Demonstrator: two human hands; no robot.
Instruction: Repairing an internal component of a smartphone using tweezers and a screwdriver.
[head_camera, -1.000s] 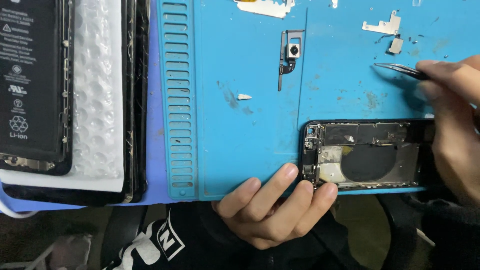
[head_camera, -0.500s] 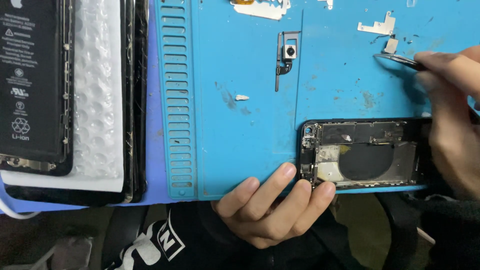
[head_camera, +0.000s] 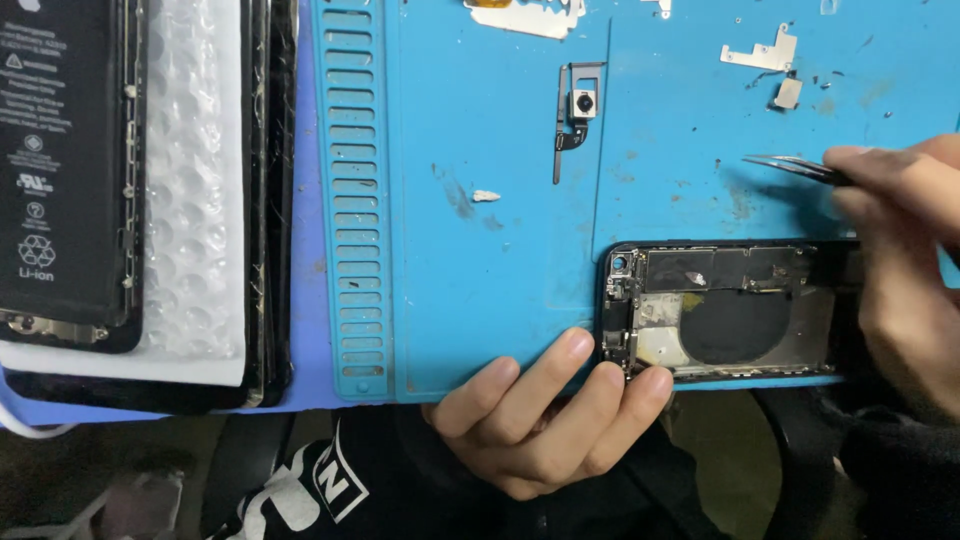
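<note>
Black battery label (head_camera: 40, 150) far left, white bubble wrap (head_camera: 195, 180) beside it
</note>
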